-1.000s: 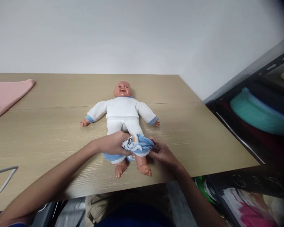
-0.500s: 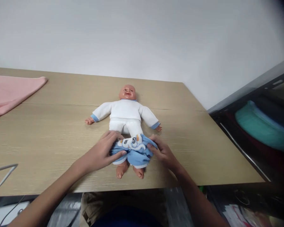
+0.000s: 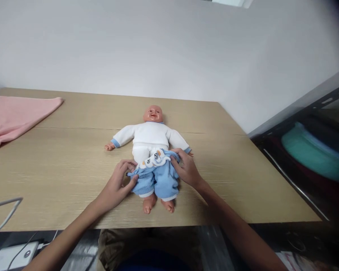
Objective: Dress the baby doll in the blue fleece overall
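Down past the near edge of the pale wood-grain table (image 3: 73,162), at the left, lies a flat white rectangular device (image 3: 15,256); on the table, feet toward that edge, a bald plastic doll (image 3: 153,113) lies on its back in a white long-sleeved top (image 3: 151,133) with blue cuffs; fluffy blue trousers (image 3: 166,180) with white hems sit around its legs, their waistband slanting across the thighs; the left hand (image 3: 120,183) pinches that waistband at one side; the right hand (image 3: 185,167) grips the other, slightly higher; farther off, a soft pink cloth (image 3: 19,114) lies leftward, well apart; behind everything stands a plain pale wall (image 3: 115,49).
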The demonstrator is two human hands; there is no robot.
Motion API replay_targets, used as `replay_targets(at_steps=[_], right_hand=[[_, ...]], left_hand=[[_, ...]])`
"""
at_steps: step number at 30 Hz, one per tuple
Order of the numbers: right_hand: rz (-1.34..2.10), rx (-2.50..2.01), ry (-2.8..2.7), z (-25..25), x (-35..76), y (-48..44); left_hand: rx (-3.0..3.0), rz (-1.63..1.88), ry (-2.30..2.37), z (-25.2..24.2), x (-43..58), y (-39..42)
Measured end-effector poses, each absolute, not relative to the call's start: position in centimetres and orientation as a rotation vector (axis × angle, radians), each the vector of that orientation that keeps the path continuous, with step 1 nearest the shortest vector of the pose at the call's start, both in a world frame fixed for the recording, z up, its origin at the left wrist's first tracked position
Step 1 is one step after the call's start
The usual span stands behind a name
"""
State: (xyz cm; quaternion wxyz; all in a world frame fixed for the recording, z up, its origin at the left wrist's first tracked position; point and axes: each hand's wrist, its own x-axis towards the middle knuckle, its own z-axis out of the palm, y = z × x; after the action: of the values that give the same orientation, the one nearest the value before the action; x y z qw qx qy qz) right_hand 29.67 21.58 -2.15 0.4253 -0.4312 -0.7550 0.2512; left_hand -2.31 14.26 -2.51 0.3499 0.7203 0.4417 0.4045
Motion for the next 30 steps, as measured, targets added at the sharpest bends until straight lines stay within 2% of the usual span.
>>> replay_targets(at_steps=[4,7,13,20,24,30], right_hand=[[0.630,-1.261,-1.793,-2.8,29.0,23.1],[0.663,-1.187,-1.876,-2.7,29.0,24.1],[0.550,-0.982,-1.973,-2.2,29.4,23.9],[0.509,-1.304,-1.866,-1.3,27.0,26.0],[0.630,-1.333,-1.705,-2.5,26.8,26.7],[1.087,-1.277,-1.374,-6.5,28.6,24.4]], left_hand=[[1.606,1.159,1.166,-3.8,-1.6,15.1],[1.489,1.187,1.224,-4.3,-1.6,15.9],[1.827,1.138,1.275,-3.6,-1.9,16.0],[1.645,1.270,1.340,-3.6,-1.2,21.0],[1.410,1.267,1.248,-4.4,-1.4,22.6],[1.215,1.147,1.095,-5.0,-2.2,20.6]])
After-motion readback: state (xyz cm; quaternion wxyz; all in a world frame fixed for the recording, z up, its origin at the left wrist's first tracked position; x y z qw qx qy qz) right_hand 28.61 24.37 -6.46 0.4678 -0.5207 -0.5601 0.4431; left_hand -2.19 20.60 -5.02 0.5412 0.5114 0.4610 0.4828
